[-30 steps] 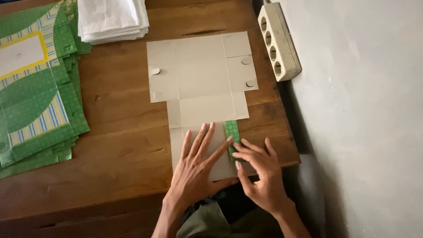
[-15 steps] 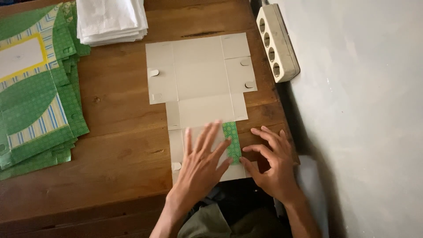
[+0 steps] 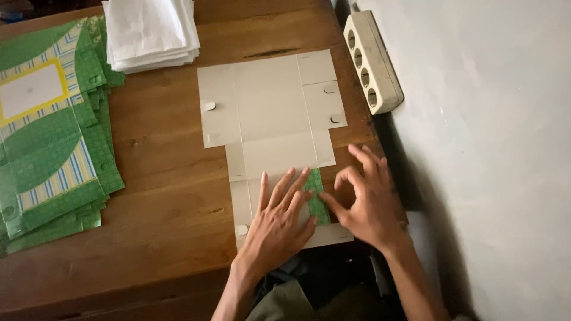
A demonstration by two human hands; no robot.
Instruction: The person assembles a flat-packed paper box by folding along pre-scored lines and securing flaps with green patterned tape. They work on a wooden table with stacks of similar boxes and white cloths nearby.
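A flat grey cardboard box blank (image 3: 270, 113) lies unfolded, plain side up, on the wooden table (image 3: 172, 202). Its near right flap (image 3: 317, 193) is folded over and shows a green patterned face. My left hand (image 3: 279, 223) lies flat, fingers spread, on the blank's near panel, right beside the green flap. My right hand (image 3: 366, 199) is at the flap's right side, thumb tip touching the flap's edge, the other fingers lifted and apart above the table.
A stack of green, striped and yellow printed box blanks (image 3: 50, 137) lies at the left. A pile of white folded sheets (image 3: 151, 30) sits at the back. A cream power strip (image 3: 372, 62) rests at the table's right edge against the grey wall (image 3: 493, 148).
My right hand has moved right and slightly away, off the green flap, its fingers lifting and spreading. My left hand has stayed pressed on the near panel.
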